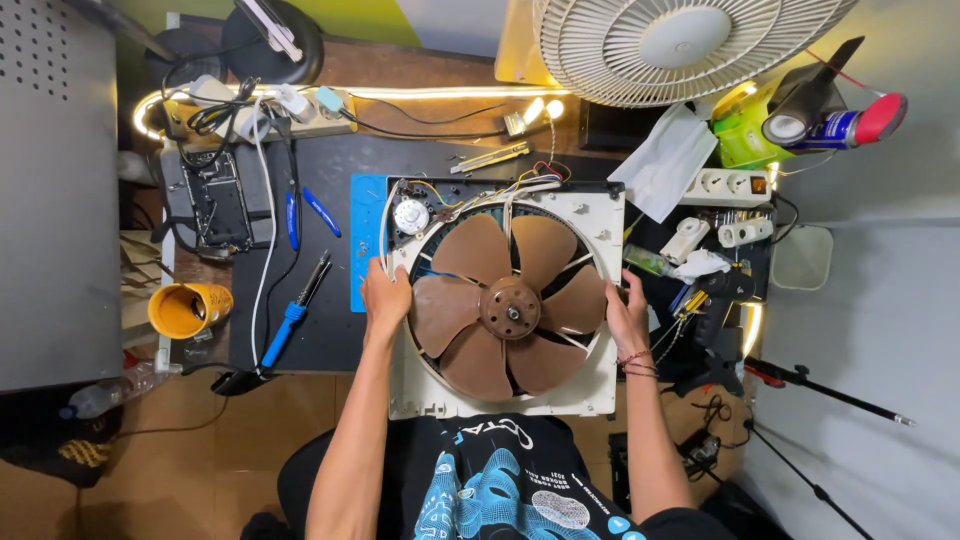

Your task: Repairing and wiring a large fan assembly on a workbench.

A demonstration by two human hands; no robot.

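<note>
Fingers, left hand (384,298): I see them curled over the left inner rim of the white fan housing (600,385), gripping it, thumb side towards the blades
Fingers, right hand (628,312): closed on the right rim of the same housing, with red thread bands on the wrist just below
Fan housing: square white frame lying flat on the worktop (330,340), held between my two hands, its near edge overhanging towards my lap
Brown fan blade wheel (510,305): sits in the round opening between both sets of fingers, hub at the middle, blades dusty
Wiring (480,195): white, yellow and other coloured leads run along the far edge of the housing, beyond the fingers, next to a small round white part (410,215)
Blue mat (366,240): under the housing's far left corner, just beyond the left fingers
Blue-handled tool (290,320): lies on the dark worktop, left of the left fingers, apart from them
Yellow cup (185,310): further left, at the worktop edge
White desk fan (680,40): well beyond the fingers, at the far right
Power strip (735,185): beyond the right fingers, beside white paper (668,160)
</note>
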